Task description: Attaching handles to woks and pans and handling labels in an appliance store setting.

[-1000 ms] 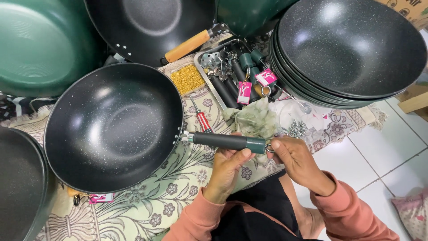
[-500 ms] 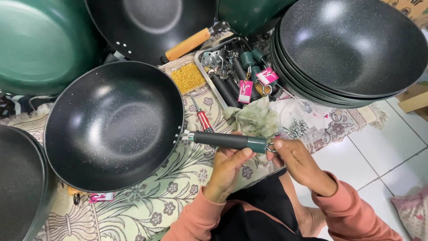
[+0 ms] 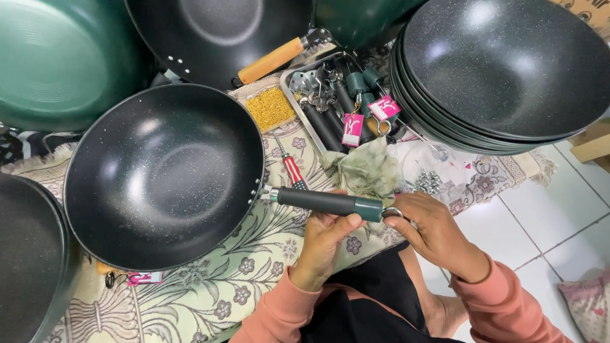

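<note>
A black speckled wok (image 3: 162,174) rests on a floral mat (image 3: 210,298) in front of me. Its dark handle (image 3: 324,202) with a green end points right. My left hand (image 3: 324,244) grips that handle from below, thumb on top. My right hand (image 3: 432,232) pinches the metal hanging ring (image 3: 392,213) at the handle's green tip.
A stack of dark woks (image 3: 508,70) sits at upper right, more woks at upper left (image 3: 60,60), top (image 3: 219,35) and far left (image 3: 25,254). A metal tray (image 3: 295,95) holds handles, tags and hardware. A red screwdriver (image 3: 293,168), green cloth (image 3: 365,171) and gold screws (image 3: 270,108) lie nearby. White tile floor (image 3: 553,216) is at right.
Both hands stay on the handle; the right hand's fingers have shifted slightly at the ring. The wok has not moved.
</note>
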